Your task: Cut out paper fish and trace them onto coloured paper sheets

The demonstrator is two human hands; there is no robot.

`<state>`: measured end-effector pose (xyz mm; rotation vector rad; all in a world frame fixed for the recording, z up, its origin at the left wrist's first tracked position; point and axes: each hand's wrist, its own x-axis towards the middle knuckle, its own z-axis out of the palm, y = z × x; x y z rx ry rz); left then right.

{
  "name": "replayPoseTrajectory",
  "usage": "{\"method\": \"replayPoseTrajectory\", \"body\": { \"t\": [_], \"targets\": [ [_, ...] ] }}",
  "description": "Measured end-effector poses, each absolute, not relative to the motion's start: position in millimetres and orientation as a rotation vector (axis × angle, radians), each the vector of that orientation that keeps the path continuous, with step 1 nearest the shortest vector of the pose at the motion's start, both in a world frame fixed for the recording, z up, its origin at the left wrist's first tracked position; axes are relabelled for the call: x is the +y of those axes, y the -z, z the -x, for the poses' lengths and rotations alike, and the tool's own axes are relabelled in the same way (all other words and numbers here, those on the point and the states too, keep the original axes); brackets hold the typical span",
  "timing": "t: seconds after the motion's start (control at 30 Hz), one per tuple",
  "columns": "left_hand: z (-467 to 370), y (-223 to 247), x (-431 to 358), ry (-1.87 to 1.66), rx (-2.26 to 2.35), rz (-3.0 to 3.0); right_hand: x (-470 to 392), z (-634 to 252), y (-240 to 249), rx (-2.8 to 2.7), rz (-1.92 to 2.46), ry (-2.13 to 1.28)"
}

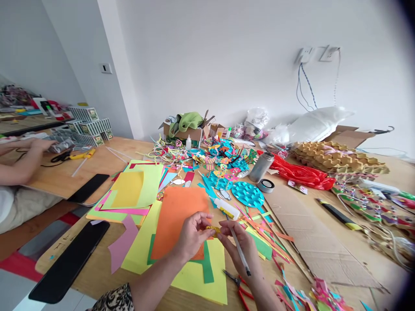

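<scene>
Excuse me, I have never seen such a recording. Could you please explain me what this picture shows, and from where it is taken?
There is no robot here. A camera worn on a person's head looks forward and down at their own bare hands. The left hand and right hand pinch a small yellow piece, too small to identify; the right also holds a pen. On the table lie an orange sheet, a white bottle, a red-handled tool and cardboard. At the far left is another person's hand.
</scene>
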<state>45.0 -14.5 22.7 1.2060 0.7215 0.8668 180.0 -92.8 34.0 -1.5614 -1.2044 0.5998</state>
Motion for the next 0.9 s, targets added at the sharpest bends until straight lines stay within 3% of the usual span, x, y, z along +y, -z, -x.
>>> {"method": "replayPoseTrajectory", "body": {
  "t": [0.37,0.9],
  "targets": [
    [-23.9,-26.8,-3.2,-1.061,0.538,-1.823,-94.8,-169.6,-27.1,-1.751,1.446,0.156],
    [-17.5,-20.6,1.6,-1.233,0.552,-2.034,-96.6,-176.7,-28.1,-1.906,1.470,0.301]
  ]
}}
